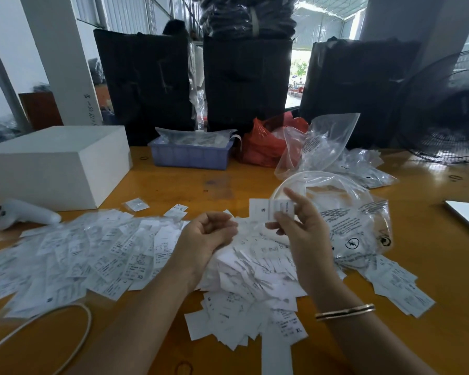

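A big heap of white paper size labels (255, 266) covers the middle of the wooden table (201, 182). To its left, more labels in small clear sleeves (87, 253) lie spread out. My right hand (301, 223) is raised above the heap and pinches a white label marked S (263, 209) between thumb and fingers. My left hand (209, 234) hovers over the heap beside it, palm up, fingers curled loosely, holding nothing.
A white box (52, 163) and a white controller (22, 215) sit at the left. A blue tray (190, 155), a red bag (266, 142) and clear plastic bags (358, 226) lie behind. Black bags stand at the back, a fan (450, 117) at the right, a cable (65, 312) near left.
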Tool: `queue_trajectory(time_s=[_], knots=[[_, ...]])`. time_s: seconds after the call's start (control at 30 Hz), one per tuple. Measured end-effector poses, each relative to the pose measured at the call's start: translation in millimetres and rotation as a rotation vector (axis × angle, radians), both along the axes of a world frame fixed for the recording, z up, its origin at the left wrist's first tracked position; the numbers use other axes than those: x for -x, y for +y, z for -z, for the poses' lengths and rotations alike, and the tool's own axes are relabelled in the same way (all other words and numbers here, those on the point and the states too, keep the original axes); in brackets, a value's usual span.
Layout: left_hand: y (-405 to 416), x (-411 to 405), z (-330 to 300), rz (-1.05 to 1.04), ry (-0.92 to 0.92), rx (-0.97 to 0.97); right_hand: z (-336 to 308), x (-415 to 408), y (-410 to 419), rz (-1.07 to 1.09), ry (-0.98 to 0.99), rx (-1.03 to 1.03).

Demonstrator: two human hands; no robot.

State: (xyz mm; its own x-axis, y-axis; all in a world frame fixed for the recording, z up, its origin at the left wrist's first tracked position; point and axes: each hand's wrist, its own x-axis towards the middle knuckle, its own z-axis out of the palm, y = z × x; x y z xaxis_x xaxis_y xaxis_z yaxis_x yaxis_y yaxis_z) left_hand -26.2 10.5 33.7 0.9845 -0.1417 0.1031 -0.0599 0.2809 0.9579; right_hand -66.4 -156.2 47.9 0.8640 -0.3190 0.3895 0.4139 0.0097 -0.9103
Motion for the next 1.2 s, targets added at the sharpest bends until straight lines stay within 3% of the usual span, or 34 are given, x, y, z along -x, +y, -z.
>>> queue_trajectory(time_s=[0.43,0.73,0.83,1.0,1.2], knots=[[2.5,-1.1,1.9,0.023,-0.052,0.050,-2.5,-5.3,-16.6,-0.317,0.227,-0.473],[1.6,0.3,2.3,0.039,-0.090,-0.044,-3.8,0.3,-8.0,-0.212,0.249,0.199],[1.1,0.5,3.6,0.036,-0.121,-0.117,-2.0,-0.4,-6.4,-0.139,0.246,0.260],[0.2,1.1,3.6,0.046,-0.143,-0.180,-0.2,-0.9,-6.6,-0.123,0.207,0.195],[0.6,1.8,4.1,0.045,-0.151,-0.211,4.0,-1.2,-2.5,-0.156,0.172,0.368]])
